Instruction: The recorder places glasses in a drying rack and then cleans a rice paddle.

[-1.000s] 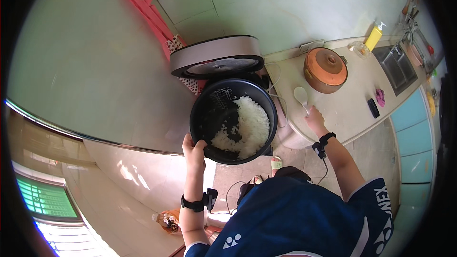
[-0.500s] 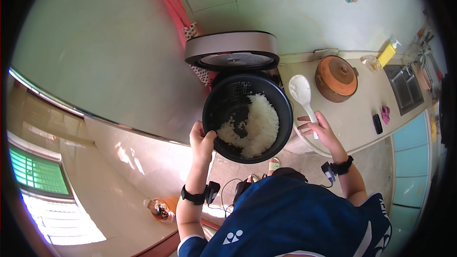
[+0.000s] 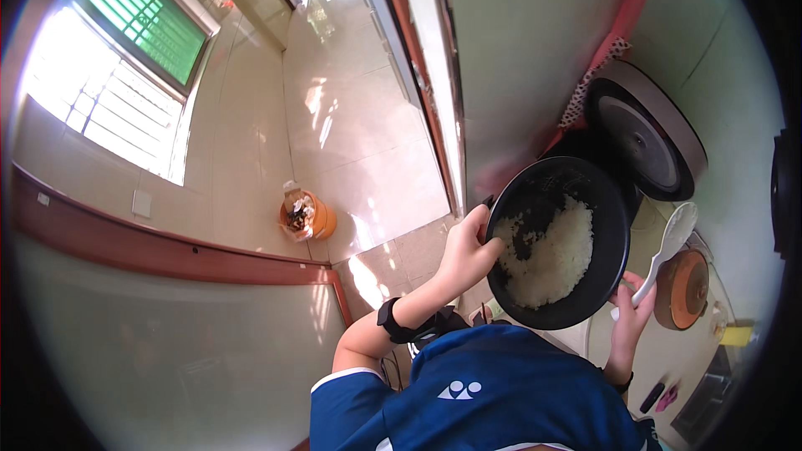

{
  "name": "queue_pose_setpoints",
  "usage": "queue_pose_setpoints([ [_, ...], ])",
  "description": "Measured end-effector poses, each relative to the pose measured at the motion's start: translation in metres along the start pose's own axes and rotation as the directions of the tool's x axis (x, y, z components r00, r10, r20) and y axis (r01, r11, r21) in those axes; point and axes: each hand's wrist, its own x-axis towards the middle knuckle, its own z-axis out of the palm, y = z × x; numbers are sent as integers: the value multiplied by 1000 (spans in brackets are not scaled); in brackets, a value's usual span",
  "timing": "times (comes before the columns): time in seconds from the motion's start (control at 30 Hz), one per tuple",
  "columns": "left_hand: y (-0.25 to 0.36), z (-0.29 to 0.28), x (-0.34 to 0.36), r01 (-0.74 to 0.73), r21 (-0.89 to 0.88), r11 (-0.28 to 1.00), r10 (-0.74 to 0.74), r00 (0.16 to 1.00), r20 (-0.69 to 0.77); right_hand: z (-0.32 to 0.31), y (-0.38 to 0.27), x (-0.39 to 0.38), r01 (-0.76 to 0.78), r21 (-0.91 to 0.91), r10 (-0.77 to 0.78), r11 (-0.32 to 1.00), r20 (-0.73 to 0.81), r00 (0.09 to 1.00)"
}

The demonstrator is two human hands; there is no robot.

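One black pot: same rice inside
Left hand: still pinching its left rim
Right hand: closer now, by the right rim, pinching white paddle

1. Head view: wide fisheye, left one of a pair worn on the person's head; upright, unmirrored.
2. Direction: downward, over the navy shirt at the lower edge, into the open mouth of the rice-cooker pot.
3. Range: shirt and pot near; barred window well off, upper left.
4. Coverage: orange bin left of centre; kitchen counter lower right.
5. Margin: dark rounded rim; straight edges bowed.
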Motion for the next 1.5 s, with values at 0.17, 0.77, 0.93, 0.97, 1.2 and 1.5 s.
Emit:
queue_pose_setpoints([
  [0.17,-2,4,-26,144,-50,988,-149,981,-126,2,-5,33,72,-88,-37,994,354,934],
  [0.77,-10,-32,-57,158,22,987,-142,933,-332,58,55,15,-163,-26,145,986,610,779],
  [0.93,-10,-42,-50,165,30,986,-153,960,-235,59,51,1,113,-120,-34,986,523,852],
  [0.97,-12,-45,-48,157,32,987,-148,969,-198,58,49,-2,107,-126,-32,986,489,872],
  [1.2,-23,-61,-37,199,-60,978,-203,978,-55,50,32,-27,191,-216,-89,958,408,909],
  [1.5,-2,-70,-21,188,-190,964,-166,978,127,43,-7,-54,208,-260,-138,943,262,955],
])
